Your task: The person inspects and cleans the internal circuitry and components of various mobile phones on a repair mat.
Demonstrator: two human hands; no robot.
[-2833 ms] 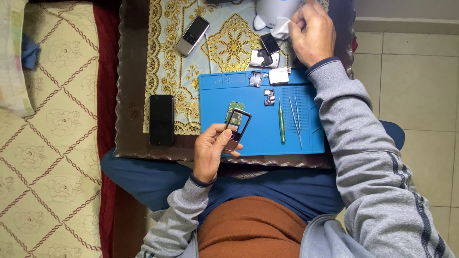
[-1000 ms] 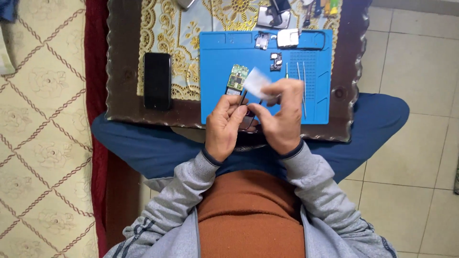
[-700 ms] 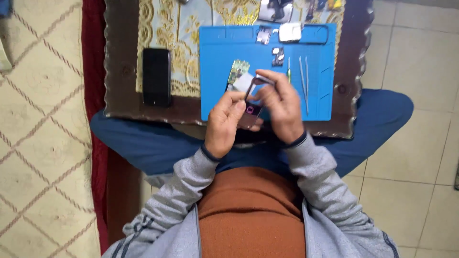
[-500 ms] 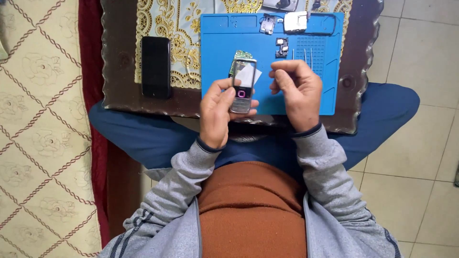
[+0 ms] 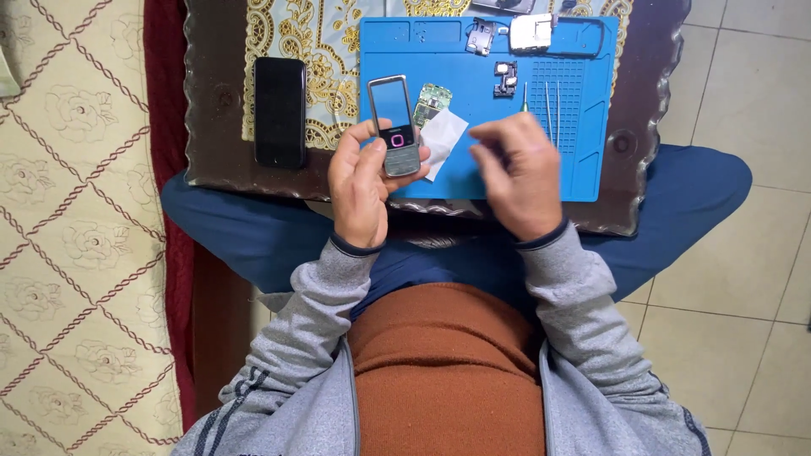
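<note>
The left hand (image 5: 361,190) is gripping a small keypad phone (image 5: 394,125), its long axis pointing toward the frame's top. The right hand (image 5: 517,173) is hovering just right of it, fingers loosely curled and holding nothing.

Home phone-repair spot: blue repair mat (image 5: 473,51)

We see a grey keypad phone (image 5: 394,125) with a glossy glass screen and metallic-looking casing. The blue mat (image 5: 473,63) looks matt and rubbery. A smooth black phone (image 5: 280,111) lies glossy near the desk's (image 5: 211,127) left edge, dark polished wood. Sleeves are knitted grey cloth.
</note>
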